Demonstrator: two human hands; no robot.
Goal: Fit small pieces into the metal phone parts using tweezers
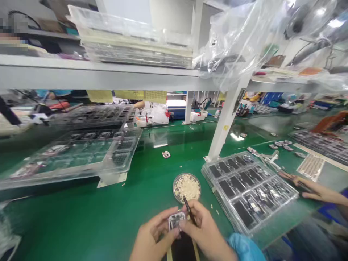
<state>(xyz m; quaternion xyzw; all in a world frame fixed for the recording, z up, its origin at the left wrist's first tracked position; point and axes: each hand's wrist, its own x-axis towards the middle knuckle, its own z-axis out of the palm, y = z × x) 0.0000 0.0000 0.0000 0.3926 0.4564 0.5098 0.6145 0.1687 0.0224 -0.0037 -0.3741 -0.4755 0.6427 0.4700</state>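
The left hand (152,235) pinched a small electronic module (176,220) by its edges, low in the middle of the view just above the green bench (108,217). The right hand (202,228) closed narrowly on dark tweezers (188,207), whose tip rose toward the round dish of pale scraps (187,187) just beyond. The module looked light and stiff, a thin framed piece with exposed circuitry on its face, and probably fragile there; the safe hold seemed to be at the rim, as the fingers had it, with the face left untouched. It was small enough to slip from bare fingertips if the pinch loosened. A dark flat strip (183,250) lay under both hands. To the right sat a stack of clear trays with dark modules in pockets (247,188), and past it another person's hand (312,188) rested on the bench. A larger clear tray (70,156) stood to the left on a low stand, and one loose module (166,154) lay alone farther back, well apart from the hands. A blue sleeve (244,248) showed at the right wrist
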